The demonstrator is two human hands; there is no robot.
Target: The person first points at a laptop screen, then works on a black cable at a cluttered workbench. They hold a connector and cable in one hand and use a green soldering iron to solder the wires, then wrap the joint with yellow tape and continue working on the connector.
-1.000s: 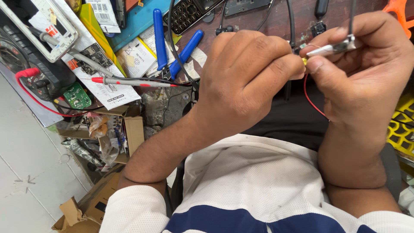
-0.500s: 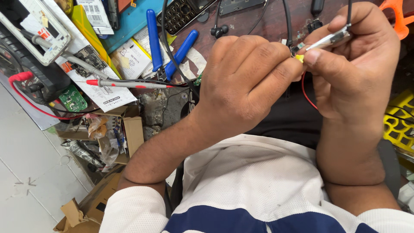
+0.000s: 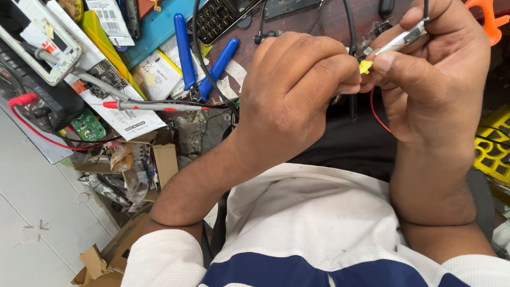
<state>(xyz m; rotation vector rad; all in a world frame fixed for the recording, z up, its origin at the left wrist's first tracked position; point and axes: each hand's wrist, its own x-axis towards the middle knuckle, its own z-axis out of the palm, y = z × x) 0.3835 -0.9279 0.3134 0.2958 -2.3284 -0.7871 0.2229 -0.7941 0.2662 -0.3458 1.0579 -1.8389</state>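
Observation:
My left hand (image 3: 297, 90) and my right hand (image 3: 430, 74) meet close together above my lap, in front of a cluttered workbench. Between the fingertips of both sits a small yellow piece (image 3: 366, 66). My right hand also grips a slim metal tool (image 3: 406, 36) that points left toward the yellow piece. A thin red wire (image 3: 376, 114) hangs down under the right thumb. What my left fingers pinch besides the yellow piece is hidden.
Blue-handled pliers (image 3: 204, 58), a red test probe (image 3: 154, 106), a multimeter (image 3: 40, 40), a green circuit board (image 3: 87, 126) and a keypad phone (image 3: 218, 18) lie on the bench. Torn cardboard boxes (image 3: 133, 175) are at lower left; a yellow crate (image 3: 494, 149) stands at right.
Both hands have shifted slightly up and left in view together, still pinched on the same small piece. The metal tool has tilted a little.

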